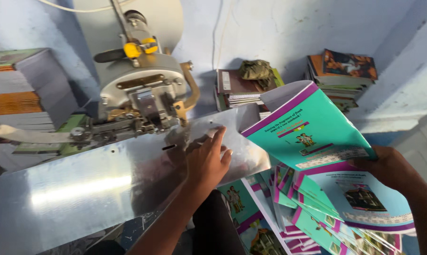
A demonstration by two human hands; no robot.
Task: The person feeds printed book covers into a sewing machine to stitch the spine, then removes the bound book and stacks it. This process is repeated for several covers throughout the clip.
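In the head view, the left hand (207, 160) lies flat and open on the shiny metal saddle plate (81, 189) below the stitching machine (142, 89). The right hand (388, 167) grips a teal booklet (308, 127), folded open, above a heap of 1 kind of teal booklets (312, 222).

- left hand (207, 160) flat on the metal plate (81, 189), just before the stitching machine (138, 89);
- right hand (388, 167) holds a booklet (308, 132) right of the plate, above the booklet pile (317, 222);
- book stacks (343, 75) behind, against the wall (251, 28)
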